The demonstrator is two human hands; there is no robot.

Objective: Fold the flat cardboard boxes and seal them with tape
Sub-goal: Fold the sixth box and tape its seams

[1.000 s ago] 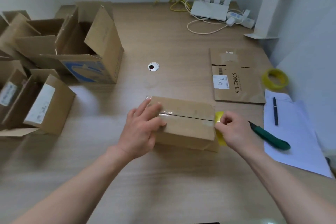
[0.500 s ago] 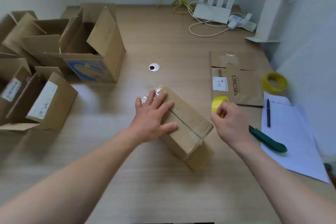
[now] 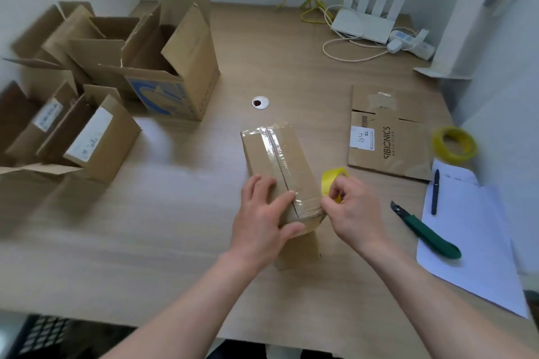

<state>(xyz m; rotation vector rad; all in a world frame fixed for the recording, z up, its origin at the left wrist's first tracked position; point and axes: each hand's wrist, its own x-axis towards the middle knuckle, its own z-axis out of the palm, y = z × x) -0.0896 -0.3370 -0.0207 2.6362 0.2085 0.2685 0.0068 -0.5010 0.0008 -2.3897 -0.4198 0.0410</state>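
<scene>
Box (image 3: 280,166) turned lengthwise, seam taped; left hand (image 3: 259,221) spread flat on it; right hand (image 3: 353,213) pinching tape roll (image 3: 332,177).

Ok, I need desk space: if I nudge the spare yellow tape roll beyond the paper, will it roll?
Probably not: the spare tape roll lies flat, so it should slide. It is a thin hollow ring, so likely light.

- Pale wood-grain desk (image 3: 175,242), with a round cable grommet (image 3: 260,102) near its middle.
- Closed small box (image 3: 259,151) at centre, its top seam taped.
- Open boxes (image 3: 96,137) crowd the left side.
- Flat cardboard (image 3: 408,148) printed "SIBIONICS" lies to the right, a yellow tape roll (image 3: 436,144) just beside it.
- White paper (image 3: 472,242) at the right edge, with a green utility knife (image 3: 428,234) lying partly on it.
- Router (image 3: 361,25) and cables (image 3: 344,55) at the far edge.
</scene>
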